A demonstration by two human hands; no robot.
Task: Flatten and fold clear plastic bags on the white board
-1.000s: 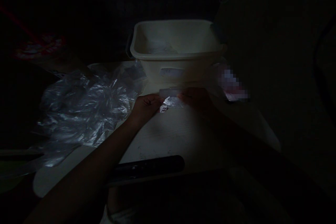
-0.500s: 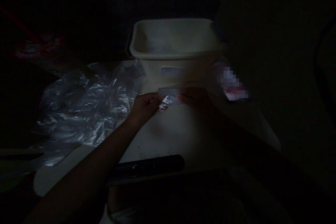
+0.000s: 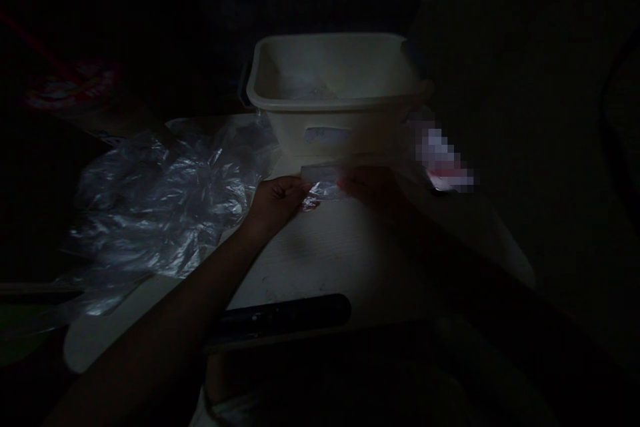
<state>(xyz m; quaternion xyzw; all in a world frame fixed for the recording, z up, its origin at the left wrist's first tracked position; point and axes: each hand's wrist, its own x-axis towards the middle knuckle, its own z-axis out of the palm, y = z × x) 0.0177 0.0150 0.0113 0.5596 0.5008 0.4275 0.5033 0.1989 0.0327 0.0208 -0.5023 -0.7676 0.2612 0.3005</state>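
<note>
In a very dark view, a small clear plastic packet [image 3: 325, 185] is stretched between both hands above a pale tabletop [image 3: 300, 260]. My left hand [image 3: 280, 199] pinches its left end between thumb and fingers. At the other end, my right hand [image 3: 367, 185] is closed on the packet, its fingers partly lost in shadow. Just beyond the hands stands a cream plastic tub [image 3: 340, 105] with a small label on its front and something clear and hard to make out inside.
Crumpled clear plastic bags [image 3: 160, 207] cover the left side. A dark long object [image 3: 290, 315] lies along the near edge. A partly pixelated packet [image 3: 443, 160] is right of the tub, and a container with a red-patterned top [image 3: 75, 85] stands far left.
The packet looks slightly flatter between the fingers and its upper part less bright. Both hands stay in nearly the same place.
</note>
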